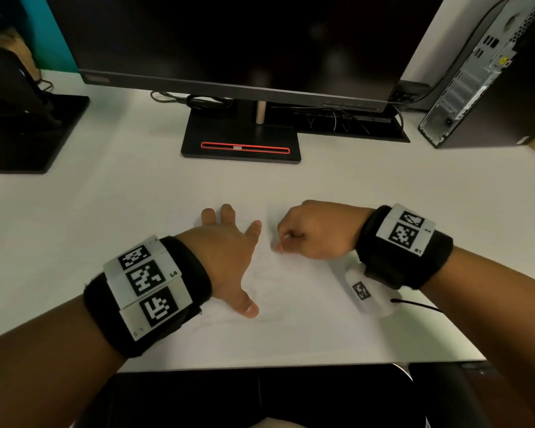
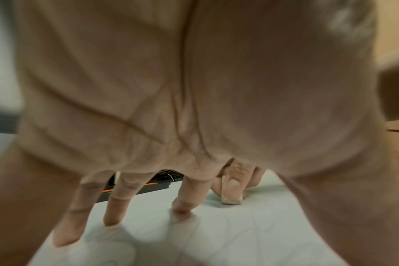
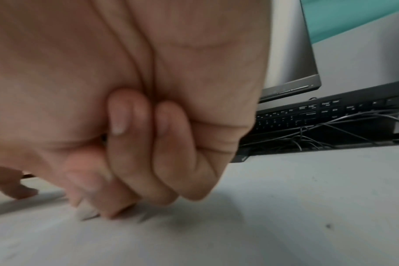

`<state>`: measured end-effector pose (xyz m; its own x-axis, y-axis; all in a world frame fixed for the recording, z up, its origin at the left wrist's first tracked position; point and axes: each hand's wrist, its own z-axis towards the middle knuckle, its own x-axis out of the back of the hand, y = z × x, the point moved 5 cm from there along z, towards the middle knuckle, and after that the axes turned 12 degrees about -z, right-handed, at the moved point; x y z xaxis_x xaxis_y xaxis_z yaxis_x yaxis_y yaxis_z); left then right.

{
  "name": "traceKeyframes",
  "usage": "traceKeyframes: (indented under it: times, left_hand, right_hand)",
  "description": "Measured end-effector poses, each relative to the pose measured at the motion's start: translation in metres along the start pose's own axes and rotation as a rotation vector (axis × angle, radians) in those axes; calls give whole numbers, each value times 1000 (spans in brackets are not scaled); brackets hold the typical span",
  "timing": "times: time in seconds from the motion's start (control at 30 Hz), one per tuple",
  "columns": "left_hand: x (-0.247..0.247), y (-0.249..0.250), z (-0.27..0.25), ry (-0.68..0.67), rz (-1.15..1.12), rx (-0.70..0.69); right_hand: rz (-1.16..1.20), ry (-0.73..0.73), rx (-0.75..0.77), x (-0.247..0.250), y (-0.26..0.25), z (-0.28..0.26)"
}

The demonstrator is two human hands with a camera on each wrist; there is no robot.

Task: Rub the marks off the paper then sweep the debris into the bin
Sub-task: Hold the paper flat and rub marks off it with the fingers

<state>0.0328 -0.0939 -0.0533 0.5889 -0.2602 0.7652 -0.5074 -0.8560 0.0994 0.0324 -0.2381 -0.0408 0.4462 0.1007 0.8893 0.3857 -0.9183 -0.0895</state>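
Lay flat on the white table (image 1: 105,193), near its front edge: the paper (image 1: 291,291), white on white, edges hard to trace. Bore faint pencil marks (image 1: 266,273) between the two hands.

Rested on the paper's left part, palm down: the left hand (image 1: 226,257). Fingers (image 2: 112,214) straight and spread wide, tips pressed to the sheet; thumb stretched out toward the near edge. Held nothing, only pinned the paper.

Hovered just right of the left index tip, over the paper's far part: the right hand (image 1: 315,233), curled into a loose fist. Pinched a small whitish eraser (image 2: 231,198) between thumb and forefingers, its lower end touching the sheet. In the right wrist view showed only as a pale blurred tip (image 3: 85,210) under the folded fingers (image 3: 130,162), against the paper. Ring and little fingers tucked into the palm.

Sat close together, the two hands, left index tip near the eraser but apart from it.

Lay scattered on the sheet near the eraser: a few dark specks (image 2: 265,205), too small to tell as debris for certain.

Stood behind the paper, well apart: a monitor (image 1: 229,41) on a black base (image 1: 241,140) with a red slot. Leaned at far right a computer case (image 1: 476,78); tucked behind the base, a keyboard (image 3: 330,115) among loose cables. Wore black bands with printed tags on both wrists.
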Motion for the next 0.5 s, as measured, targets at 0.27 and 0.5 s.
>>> traceKeyframes:
  times: [0.27, 0.5]
  left_hand:
    - [0, 0, -2, -3, -12, -3]
    - [-6, -1, -7, 3, -39, -46]
  right_hand:
    - [-9, -8, -12, -4, 1, -6]
    - [23, -63, 54, -13, -17, -12]
